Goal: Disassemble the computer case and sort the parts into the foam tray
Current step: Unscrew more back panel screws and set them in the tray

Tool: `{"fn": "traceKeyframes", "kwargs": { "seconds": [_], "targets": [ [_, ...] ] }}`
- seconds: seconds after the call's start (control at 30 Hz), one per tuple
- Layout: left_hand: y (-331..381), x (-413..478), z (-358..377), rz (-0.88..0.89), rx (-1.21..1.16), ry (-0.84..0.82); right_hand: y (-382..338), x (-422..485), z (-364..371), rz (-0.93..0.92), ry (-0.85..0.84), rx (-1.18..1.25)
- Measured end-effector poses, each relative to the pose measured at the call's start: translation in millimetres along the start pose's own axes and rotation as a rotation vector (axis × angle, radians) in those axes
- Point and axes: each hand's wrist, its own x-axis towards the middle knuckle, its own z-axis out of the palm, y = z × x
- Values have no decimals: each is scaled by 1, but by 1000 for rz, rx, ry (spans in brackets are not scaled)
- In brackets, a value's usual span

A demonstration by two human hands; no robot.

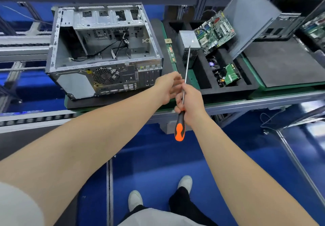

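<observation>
The right hand [190, 102] gripped an orange-and-black screwdriver [179, 129], its shaft pointing away toward the foam tray [228, 92]. Just left of it, the left hand [167, 86] hung loosely curled, empty.

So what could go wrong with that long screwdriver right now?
The right hand grips the screwdriver near its handle, so the long tip may wobble and poke the motherboard or power supply in the foam tray. The left hand sits right by the shaft and might get jabbed.
</observation>
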Motion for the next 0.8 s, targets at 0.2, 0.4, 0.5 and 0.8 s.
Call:
{"fn": "traceKeyframes", "kwargs": {
  "seconds": [0.2,0.4,0.5,0.8],
  "targets": [
    [-14,46,64,144,376,121,-40,64,-68,88,168,-201],
    [-27,105,83,388,1152,240,-53,113,-128,169,163,-278],
    [-36,127,91,402,1359,273,-56,127,-140,190,109,-269],
    [-29,136,101,365,1049,303,-65,138,-132,154,-4,-198]
  ]
}}
